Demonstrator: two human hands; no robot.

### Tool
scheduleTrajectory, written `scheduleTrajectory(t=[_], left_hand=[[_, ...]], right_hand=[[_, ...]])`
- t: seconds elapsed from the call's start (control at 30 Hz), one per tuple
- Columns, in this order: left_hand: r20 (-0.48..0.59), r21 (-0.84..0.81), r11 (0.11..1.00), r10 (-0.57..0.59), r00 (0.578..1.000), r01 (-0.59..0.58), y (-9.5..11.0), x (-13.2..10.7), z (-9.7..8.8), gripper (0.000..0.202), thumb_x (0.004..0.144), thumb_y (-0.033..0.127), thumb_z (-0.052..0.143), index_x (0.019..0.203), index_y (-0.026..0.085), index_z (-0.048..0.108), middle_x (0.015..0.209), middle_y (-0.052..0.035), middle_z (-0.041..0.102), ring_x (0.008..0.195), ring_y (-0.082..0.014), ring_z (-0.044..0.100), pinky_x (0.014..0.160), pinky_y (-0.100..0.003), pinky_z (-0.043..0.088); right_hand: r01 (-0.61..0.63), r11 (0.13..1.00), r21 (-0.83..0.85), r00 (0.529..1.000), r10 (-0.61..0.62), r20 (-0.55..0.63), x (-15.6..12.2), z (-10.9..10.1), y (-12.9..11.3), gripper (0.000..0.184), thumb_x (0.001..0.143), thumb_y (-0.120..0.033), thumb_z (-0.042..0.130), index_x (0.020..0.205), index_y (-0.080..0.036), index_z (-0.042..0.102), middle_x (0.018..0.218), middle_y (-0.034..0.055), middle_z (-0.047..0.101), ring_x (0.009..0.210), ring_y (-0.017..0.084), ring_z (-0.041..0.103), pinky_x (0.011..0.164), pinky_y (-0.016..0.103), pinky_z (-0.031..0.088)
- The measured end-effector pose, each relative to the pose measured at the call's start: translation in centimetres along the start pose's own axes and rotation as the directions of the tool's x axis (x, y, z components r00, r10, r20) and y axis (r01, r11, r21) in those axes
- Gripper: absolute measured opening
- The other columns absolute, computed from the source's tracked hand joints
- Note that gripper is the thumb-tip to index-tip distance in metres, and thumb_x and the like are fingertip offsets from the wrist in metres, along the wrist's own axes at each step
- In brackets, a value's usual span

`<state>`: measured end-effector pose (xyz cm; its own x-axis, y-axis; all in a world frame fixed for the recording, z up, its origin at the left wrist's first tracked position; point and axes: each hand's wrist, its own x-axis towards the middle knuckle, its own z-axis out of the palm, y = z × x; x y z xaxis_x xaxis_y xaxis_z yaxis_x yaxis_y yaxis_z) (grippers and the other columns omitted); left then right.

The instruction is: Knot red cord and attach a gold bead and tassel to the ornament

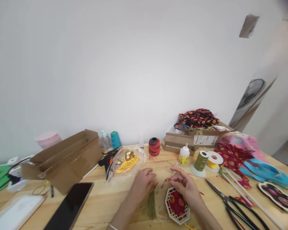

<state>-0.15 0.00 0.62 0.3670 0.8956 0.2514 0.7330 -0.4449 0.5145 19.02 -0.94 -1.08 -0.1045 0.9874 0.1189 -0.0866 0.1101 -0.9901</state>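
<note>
My left hand [144, 184] is closed with curled fingers at the top of a green tassel [150, 206], which has a small red loop at its head; the fingertips are partly hidden. Thumb and fingers of my right hand [185, 188] pinch a thin red cord [166, 180]. Under that hand lies an octagonal pendant [178, 206] with a pale lattice frame and a dark red patterned fabric centre. Yellow cord [189, 226] shows at the pendant's lower edge. A small metal charm [156, 191] rests between the hands.
Black-handled scissors [227, 198] lie at the right. Behind the hands stand a red thread spool [154, 147], a glue bottle [183, 155] and a green thread spool [201, 163]. Leftward are a plastic bag [140, 156], a phone [69, 204] and a cardboard box [69, 166].
</note>
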Motion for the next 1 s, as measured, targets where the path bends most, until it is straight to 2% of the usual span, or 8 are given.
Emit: scheduleTrajectory(t=[0.07,0.2,0.33,0.47,0.63,0.73,0.83,1.0], left_hand=[[-0.007,-0.061,0.998,-0.021,1.000,0.020,0.7,-0.1,-0.1,0.028,0.077,0.020,0.049,0.101,0.015,0.061,0.116,-0.0147,0.054,0.107,-0.0247,0.046,0.091,-0.040,0.034],[0.048,-0.235,0.971,-0.029,0.998,0.040,3.1,0.5,0.0,0.035,0.080,0.030,0.046,0.112,0.018,0.054,0.121,-0.0093,0.053,0.109,-0.0195,0.047,0.093,-0.033,0.035],[0.155,-0.356,0.933,0.002,0.988,0.054,4.8,1.4,0.2,0.030,0.076,0.030,0.052,0.103,0.021,0.061,0.097,-0.0023,0.067,0.088,-0.0174,0.058,0.076,-0.026,0.044],[0.214,-0.389,0.914,-0.027,0.976,0.111,4.1,1.8,0.2,0.025,0.076,0.030,0.050,0.079,0.017,0.071,0.071,-0.0022,0.069,0.066,-0.0173,0.059,0.059,-0.024,0.042],[0.205,-0.390,0.905,-0.093,0.974,0.168,2.8,2.1,-0.2,0.023,0.072,0.026,0.051,0.078,0.015,0.071,0.074,-0.0046,0.070,0.067,-0.0183,0.059,0.061,-0.025,0.042],[0.180,-0.375,0.912,-0.105,0.978,0.167,2.8,2.4,-0.4,0.022,0.071,0.024,0.051,0.074,0.015,0.071,0.071,-0.0040,0.070,0.065,-0.0181,0.059,0.059,-0.025,0.042],[0.126,-0.338,0.931,-0.105,0.987,0.142,3.2,2.6,-0.4,0.023,0.072,0.023,0.048,0.072,0.017,0.070,0.070,-0.0035,0.069,0.065,-0.0184,0.058,0.059,-0.025,0.041],[0.018,-0.236,0.958,-0.166,0.986,0.165,2.5,2.3,-0.7,0.023,0.070,0.019,0.047,0.066,0.017,0.070,0.066,-0.0057,0.069,0.064,-0.0206,0.058,0.060,-0.029,0.040]], right_hand=[[0.026,1.000,-0.014,1.000,-0.026,0.006,0.0,0.1,0.0,0.038,0.068,-0.027,0.064,0.101,-0.017,0.049,0.065,-0.0002,0.059,0.063,0.015,0.057,0.060,0.028,0.044],[0.053,0.998,-0.038,0.998,-0.051,0.035,0.0,0.4,-0.5,0.033,0.068,-0.026,0.062,0.098,-0.018,0.050,0.066,-0.0009,0.058,0.065,0.015,0.058,0.064,0.028,0.046],[0.091,0.993,-0.072,0.994,-0.085,0.074,0.2,0.0,-1.1,0.029,0.071,-0.026,0.058,0.098,-0.020,0.049,0.069,-0.0011,0.057,0.067,0.015,0.059,0.065,0.028,0.047],[0.127,0.981,-0.144,0.987,-0.110,0.119,0.9,-1.4,-1.8,0.026,0.072,-0.021,0.054,0.098,-0.019,0.052,0.071,-0.0012,0.056,0.067,0.013,0.057,0.064,0.027,0.046],[0.151,0.955,-0.255,0.968,-0.092,0.232,1.6,-2.3,-2.6,0.022,0.068,-0.019,0.058,0.090,-0.018,0.060,0.066,-0.0010,0.058,0.059,0.013,0.054,0.058,0.026,0.046],[0.176,0.934,-0.313,0.967,-0.103,0.234,2.0,-1.1,-2.7,0.026,0.072,-0.024,0.055,0.096,-0.018,0.061,0.084,0.0052,0.063,0.075,0.017,0.056,0.070,0.031,0.045],[0.204,0.920,-0.336,0.960,-0.121,0.253,2.5,1.0,-2.6,0.028,0.081,-0.029,0.043,0.102,-0.019,0.059,0.101,0.0081,0.062,0.091,0.020,0.055,0.081,0.033,0.041],[0.245,0.906,-0.344,0.937,-0.130,0.326,2.7,3.3,-1.7,0.032,0.086,-0.027,0.034,0.092,-0.019,0.065,0.079,0.0035,0.067,0.071,0.018,0.058,0.066,0.027,0.044]])
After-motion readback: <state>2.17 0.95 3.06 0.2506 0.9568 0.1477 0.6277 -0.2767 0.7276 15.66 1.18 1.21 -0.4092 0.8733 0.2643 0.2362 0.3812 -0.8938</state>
